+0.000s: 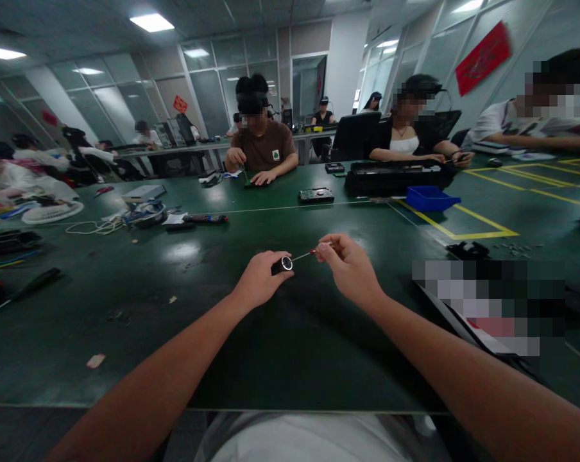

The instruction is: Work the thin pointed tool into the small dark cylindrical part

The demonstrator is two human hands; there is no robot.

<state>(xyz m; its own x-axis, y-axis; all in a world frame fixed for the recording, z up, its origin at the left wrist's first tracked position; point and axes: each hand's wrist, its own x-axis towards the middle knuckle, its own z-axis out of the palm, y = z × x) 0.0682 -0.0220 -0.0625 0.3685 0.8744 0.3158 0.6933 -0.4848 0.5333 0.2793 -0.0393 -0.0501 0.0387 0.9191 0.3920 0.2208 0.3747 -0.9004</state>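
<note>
My left hand [260, 280] is closed round a small black cylindrical part [283, 264] with a bright silver ring at its end, which faces right and toward me. Between the thumb and fingers of my right hand [348, 266] is a thin screwdriver [303, 255] with a red collar; most of its handle is hidden by the fingers. Its shaft points left, and the tip is at or close to the ringed end of the black part; I cannot tell whether it touches. Both hands are over the green tabletop [314, 359].
A power screwdriver [206, 219] lies left of centre, near tangled cables [148, 213]. Further back are a circuit board unit [315, 195], a long black housing [398, 178] and a blue bin [429, 199]. A long screwdriver [25, 292] lies far left. Co-workers sit across the table.
</note>
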